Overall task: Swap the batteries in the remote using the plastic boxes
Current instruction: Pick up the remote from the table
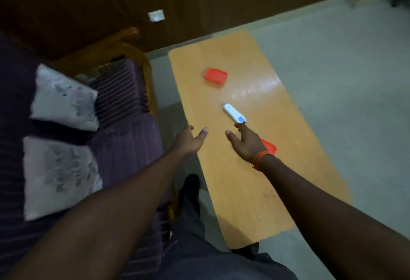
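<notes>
White remote (234, 113) is what we're looking to grab next, hovering right hand (246, 144) just short of it, left hand (188, 141) alongside, fingers (239, 126) spread, holding nothing.

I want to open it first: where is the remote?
In the head view the white remote lies near the middle of the wooden table, between the far red box and the near red box, just beyond the right hand.
</notes>
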